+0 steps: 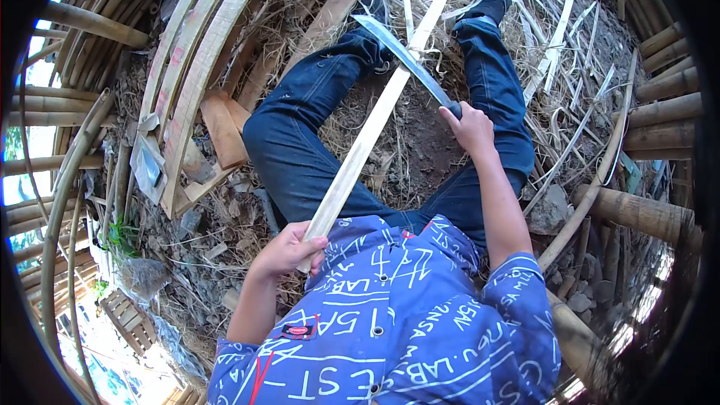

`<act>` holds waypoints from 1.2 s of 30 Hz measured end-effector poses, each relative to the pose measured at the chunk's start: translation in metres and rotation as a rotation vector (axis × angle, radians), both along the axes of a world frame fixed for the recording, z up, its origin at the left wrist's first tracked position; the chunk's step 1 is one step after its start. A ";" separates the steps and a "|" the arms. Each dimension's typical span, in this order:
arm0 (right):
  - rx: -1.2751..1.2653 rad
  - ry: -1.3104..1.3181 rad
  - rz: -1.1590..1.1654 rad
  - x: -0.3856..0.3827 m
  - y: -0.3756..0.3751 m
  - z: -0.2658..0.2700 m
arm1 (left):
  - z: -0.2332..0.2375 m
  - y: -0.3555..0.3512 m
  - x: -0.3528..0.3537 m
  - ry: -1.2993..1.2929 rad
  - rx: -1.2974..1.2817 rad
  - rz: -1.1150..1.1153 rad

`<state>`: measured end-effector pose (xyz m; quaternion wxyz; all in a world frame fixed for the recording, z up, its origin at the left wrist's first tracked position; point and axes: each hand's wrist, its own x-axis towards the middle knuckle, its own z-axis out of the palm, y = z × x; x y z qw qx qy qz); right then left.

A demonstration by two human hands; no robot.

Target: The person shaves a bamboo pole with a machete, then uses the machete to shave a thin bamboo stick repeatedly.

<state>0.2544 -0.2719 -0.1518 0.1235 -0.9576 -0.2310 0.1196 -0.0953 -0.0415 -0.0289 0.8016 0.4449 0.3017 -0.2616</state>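
A long pale strip of split bamboo or wood (367, 139) runs from my lap up between my legs. Its near end is gripped in my left hand (292, 250), fingers wrapped round it near my waist. My right hand (472, 129) is closed on the dark handle of a long knife (405, 56). The blade points up and left and crosses over the strip near its far part. Thin curled shavings (426, 52) cling to the strip beside the blade.
Long boards (199, 60) lie at the upper left, with a reddish wood block (223, 131) beside them. Shavings and thin strips (555, 37) litter the soil at the upper right. Bamboo poles (637, 214) line the right side, near a grey stone (550, 210).
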 end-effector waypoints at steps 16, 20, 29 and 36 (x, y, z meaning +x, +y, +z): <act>0.263 0.293 -0.121 -0.027 0.004 -0.031 | -0.016 -0.007 0.040 0.083 1.268 -0.475; 0.544 0.466 -0.285 -0.039 0.005 -0.082 | -0.027 -0.013 0.042 0.053 1.127 -0.327; 1.064 1.130 -0.768 -0.068 0.033 -0.038 | -0.056 -0.002 0.026 -0.039 0.640 -0.151; 1.148 1.141 -0.840 -0.111 0.048 -0.027 | -0.041 0.003 0.028 0.107 -0.111 0.057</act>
